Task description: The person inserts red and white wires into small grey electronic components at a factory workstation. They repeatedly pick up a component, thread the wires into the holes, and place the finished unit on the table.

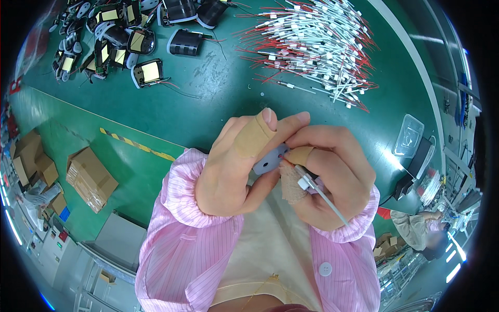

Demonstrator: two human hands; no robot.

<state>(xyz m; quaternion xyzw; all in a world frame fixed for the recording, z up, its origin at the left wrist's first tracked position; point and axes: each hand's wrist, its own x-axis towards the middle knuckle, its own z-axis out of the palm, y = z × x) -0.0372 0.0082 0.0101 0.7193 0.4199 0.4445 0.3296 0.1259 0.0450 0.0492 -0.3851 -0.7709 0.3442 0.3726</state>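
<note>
My left hand, with tape round its thumb, closes on a small grey plastic piece that has dark holes in it. Pinched in my right hand is a white cable with a small white connector near its middle. Its reddish end meets the grey piece between the fingertips; whether it passes into a hole I cannot tell. Tape covers some right fingers too. Beyond my hands lies a heap of white and red cables. Black curved housings with thin wires lie at the far left.
A clear plastic box and a black device stand on the green table at the right. Cardboard boxes sit on the floor at left. Another person is at the right edge.
</note>
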